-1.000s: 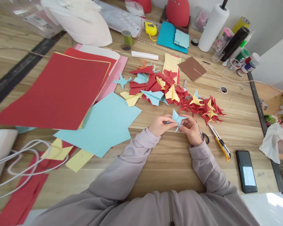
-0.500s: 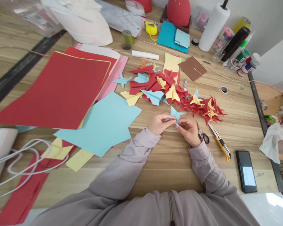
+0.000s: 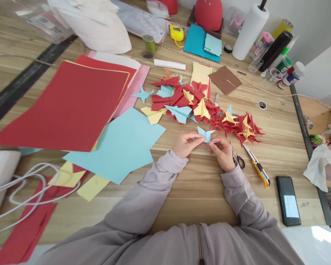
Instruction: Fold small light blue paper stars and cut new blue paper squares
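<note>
Folded blue paper [image 3: 206, 135]: above the near middle of the tabletop [image 3: 198, 198], between the two hands, two points spread upward to 11 and 2 o'clock.
Left grip [image 3: 186, 145]: thumb and fingers pinching the piece from its 9 o'clock side.
Right grip [image 3: 222, 153]: thumb and fingertips pinching the piece at its lower edge, about 4 o'clock.
Mixed heap [image 3: 179, 96]: red, yellow and blue folded shapes, at 11 o'clock from the held piece.
Pointed heap [image 3: 241, 129]: mostly red shapes with some yellow, near 3 o'clock, meeting the mixed heap.
Scissors [image 3: 239, 162]: just beside the right wrist at 4 o'clock, partly hidden by the hand.
Cutter [image 3: 258, 167]: yellow and black, beyond the scissors at 4 o'clock, blade end toward 11.
Phone [image 3: 288, 201]: farther out at 4 o'clock, lying flat.
Blue sheet [image 3: 124, 147]: at 9 o'clock, partly under the large red sheet [image 3: 66, 106].
Brown square [image 3: 225, 80]: at 1 o'clock, beyond both heaps.
White roll [image 3: 169, 64]: at 11 o'clock, past the mixed heap.
</note>
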`<state>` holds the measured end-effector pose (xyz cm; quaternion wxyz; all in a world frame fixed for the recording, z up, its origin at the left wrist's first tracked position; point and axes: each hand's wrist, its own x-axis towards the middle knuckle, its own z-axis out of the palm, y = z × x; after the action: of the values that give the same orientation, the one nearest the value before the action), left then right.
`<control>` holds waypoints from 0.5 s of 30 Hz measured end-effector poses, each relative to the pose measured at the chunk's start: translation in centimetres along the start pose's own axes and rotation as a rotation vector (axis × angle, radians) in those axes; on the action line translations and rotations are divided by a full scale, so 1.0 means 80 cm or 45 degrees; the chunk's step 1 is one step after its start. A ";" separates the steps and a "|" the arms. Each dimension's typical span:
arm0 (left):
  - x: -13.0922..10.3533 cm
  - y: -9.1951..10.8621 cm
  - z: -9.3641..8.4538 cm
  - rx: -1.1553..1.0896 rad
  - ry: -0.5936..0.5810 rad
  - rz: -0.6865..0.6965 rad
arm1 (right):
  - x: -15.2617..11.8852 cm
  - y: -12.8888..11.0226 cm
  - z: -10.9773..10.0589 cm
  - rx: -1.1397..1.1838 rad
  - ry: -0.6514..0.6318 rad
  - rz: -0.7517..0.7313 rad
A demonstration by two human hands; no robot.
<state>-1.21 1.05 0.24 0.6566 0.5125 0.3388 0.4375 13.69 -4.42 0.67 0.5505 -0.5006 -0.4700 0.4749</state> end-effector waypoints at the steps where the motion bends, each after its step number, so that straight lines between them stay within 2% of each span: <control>1: 0.000 0.000 0.000 -0.008 0.003 -0.019 | 0.000 0.001 0.000 0.004 0.005 0.007; 10: -0.001 0.003 0.000 0.061 -0.051 -0.111 | 0.001 0.004 0.000 -0.006 0.110 0.129; 15: -0.001 0.005 0.003 0.082 0.005 -0.166 | 0.000 0.003 0.001 0.013 0.106 0.151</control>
<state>-1.14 0.90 0.70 0.6661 0.5095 0.3866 0.3837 13.61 -4.37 0.45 0.5430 -0.5441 -0.4139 0.4877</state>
